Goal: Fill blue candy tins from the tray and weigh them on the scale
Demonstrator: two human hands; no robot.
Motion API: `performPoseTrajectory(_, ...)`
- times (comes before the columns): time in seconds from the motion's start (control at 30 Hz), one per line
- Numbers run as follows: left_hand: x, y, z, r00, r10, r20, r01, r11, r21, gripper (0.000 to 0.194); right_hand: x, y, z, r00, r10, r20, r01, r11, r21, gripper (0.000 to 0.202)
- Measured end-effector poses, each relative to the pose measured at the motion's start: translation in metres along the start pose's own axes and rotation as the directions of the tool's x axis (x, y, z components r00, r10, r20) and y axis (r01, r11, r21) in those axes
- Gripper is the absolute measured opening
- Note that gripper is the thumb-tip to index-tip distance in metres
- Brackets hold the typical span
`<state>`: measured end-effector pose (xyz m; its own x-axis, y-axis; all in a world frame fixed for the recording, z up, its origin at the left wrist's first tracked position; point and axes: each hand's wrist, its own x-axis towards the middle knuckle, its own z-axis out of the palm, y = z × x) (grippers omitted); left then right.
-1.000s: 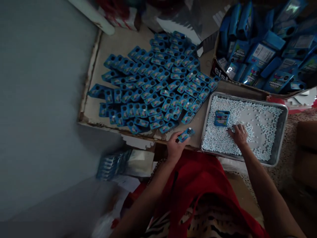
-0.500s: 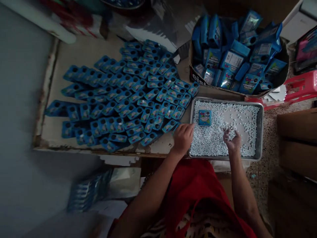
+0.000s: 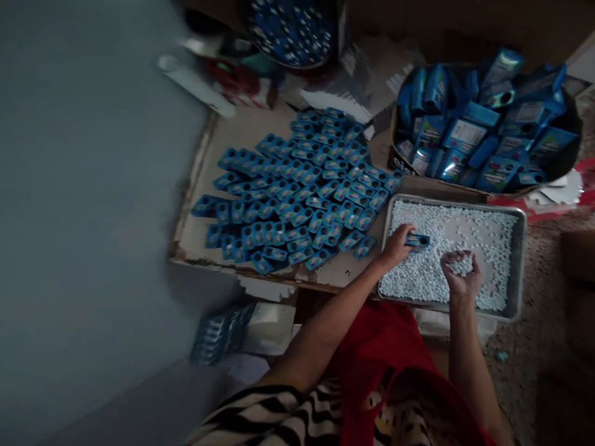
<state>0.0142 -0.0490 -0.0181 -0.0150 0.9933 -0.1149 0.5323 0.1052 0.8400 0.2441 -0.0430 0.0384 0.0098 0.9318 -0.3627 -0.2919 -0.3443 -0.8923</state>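
My left hand (image 3: 396, 246) grips a small blue box (image 3: 418, 240) over the left part of a metal tray (image 3: 521, 266). The box's end with a dark round hole faces up. Small pale blue candies (image 3: 409, 279) are spread over the tray. My right hand (image 3: 462, 274), palm up and fingers curled, holds a heap of these candies above the tray's middle. Left of the tray, many blue boxes (image 3: 297, 204) stand close together on the table (image 3: 199, 229), their holed ends up.
A carton (image 3: 402, 166) full of blue boxes stands behind the tray. At the back is a round container (image 3: 292, 31) of blue and white pieces, near a white roll (image 3: 195, 83). A wall (image 3: 93, 186) rises at the left.
My left hand has moved from the tray's left edge to the box that lay on the candies, and now holds it upright. My right hand has closed more around its candies. The view has shifted left.
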Motion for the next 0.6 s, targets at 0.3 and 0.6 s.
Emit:
performPoseTrajectory(0.3,-0.025,0.005,-0.002,0.998,0.02,-0.063,-0.028,0.991,-0.133,0.041,-0.002,-0.007,0.059,0.995,0.072,-0.073,-0.039,0.925,0.377,0.022)
performPoseTrajectory(0.6,-0.027,0.01,0.006,0.999,0.044,-0.026,-0.046,0.995,-0.088,0.043,0.002,0.013,0.083,0.969,-0.195,-0.154,0.209,0.975,0.079,0.042)
